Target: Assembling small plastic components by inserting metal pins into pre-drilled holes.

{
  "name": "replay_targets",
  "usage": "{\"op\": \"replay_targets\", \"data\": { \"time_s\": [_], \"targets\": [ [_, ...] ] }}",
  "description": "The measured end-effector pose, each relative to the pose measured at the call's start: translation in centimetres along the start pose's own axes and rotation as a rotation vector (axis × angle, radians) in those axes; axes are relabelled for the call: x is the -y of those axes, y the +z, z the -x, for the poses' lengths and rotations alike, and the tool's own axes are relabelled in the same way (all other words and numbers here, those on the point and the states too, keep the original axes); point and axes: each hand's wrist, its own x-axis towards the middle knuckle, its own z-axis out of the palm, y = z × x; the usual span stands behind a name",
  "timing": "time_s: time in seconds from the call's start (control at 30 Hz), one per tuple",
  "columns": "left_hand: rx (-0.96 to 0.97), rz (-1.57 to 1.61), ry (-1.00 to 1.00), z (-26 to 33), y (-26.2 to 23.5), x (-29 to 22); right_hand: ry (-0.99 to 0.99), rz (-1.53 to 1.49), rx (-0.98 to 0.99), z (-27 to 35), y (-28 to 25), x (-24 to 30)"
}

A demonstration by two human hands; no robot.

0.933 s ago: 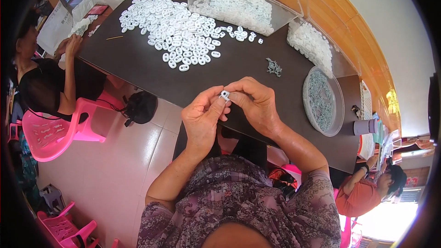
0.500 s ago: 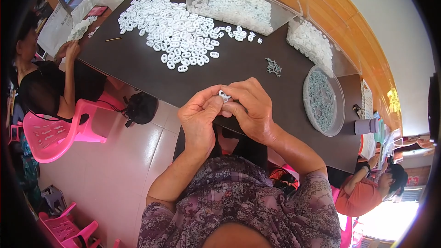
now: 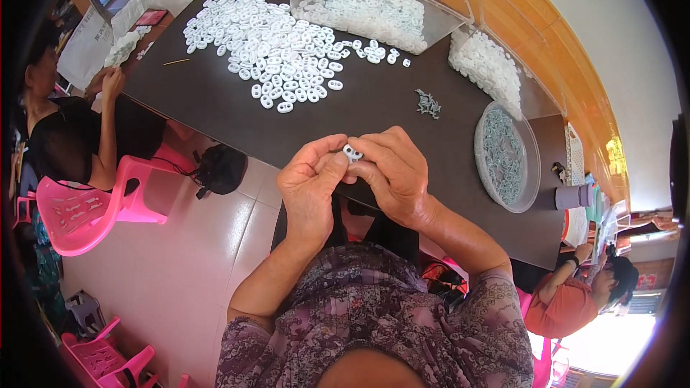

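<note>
A small white oval plastic piece with two holes (image 3: 351, 151) is pinched between my two hands just above the table's near edge. The thumb and fingers of my left hand (image 3: 312, 185) grip it from the left. My right hand (image 3: 394, 172) closes on it from the right, its thumb and forefinger at the piece. Whether a screw sits in the piece is hidden by the fingers. Beyond my hands lies a small heap of grey screws (image 3: 428, 104) on the dark table (image 3: 388, 90). A wide pile of similar white pieces (image 3: 280, 50) spreads at the far left.
A clear bin of white parts (image 3: 359, 8) stands at the back, with another heap of white parts (image 3: 486, 65) beside it. A round tub of screws (image 3: 535, 165) sits at right. One person (image 3: 65, 129) sits left by a pink chair (image 3: 79, 208); another (image 3: 575, 298) sits right.
The white piece has tilted between my fingers, so more of its holed face shows. My right fingers have shifted slightly on it. The piles look unchanged.
</note>
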Motion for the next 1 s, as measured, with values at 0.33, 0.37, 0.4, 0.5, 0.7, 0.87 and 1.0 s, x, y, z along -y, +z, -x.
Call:
{"op": "replay_targets", "data": {
  "time_s": [0.33,0.37,0.4,0.5,0.7,0.87,1.0],
  "targets": [
    [0.07,0.018,0.055,0.4,-0.2,0.0,-0.124,0.077,-0.061,0.0,0.0,0.3],
    [0.07,0.018,0.055,0.4,-0.3,0.0,-0.125,0.078,-0.062,0.0,0.0,0.4],
    [0.059,0.006,0.069,0.4,-0.3,0.0,-0.125,0.077,-0.066,0.0,0.1,0.5],
    [0.058,-0.012,0.089,0.4,-0.6,0.0,-0.115,0.058,-0.071,0.2,0.0,0.6],
    [0.093,0.016,0.083,0.5,-0.5,-0.2,-0.025,-0.02,-0.066,0.4,-0.4,1.2],
    [0.097,0.026,0.089,0.8,-0.2,-0.3,-0.019,-0.036,-0.045,0.7,-0.4,1.1],
    [0.051,-0.046,0.201,1.3,0.1,0.8,0.023,-0.043,-0.088,0.8,0.1,1.8]
  ]
}}
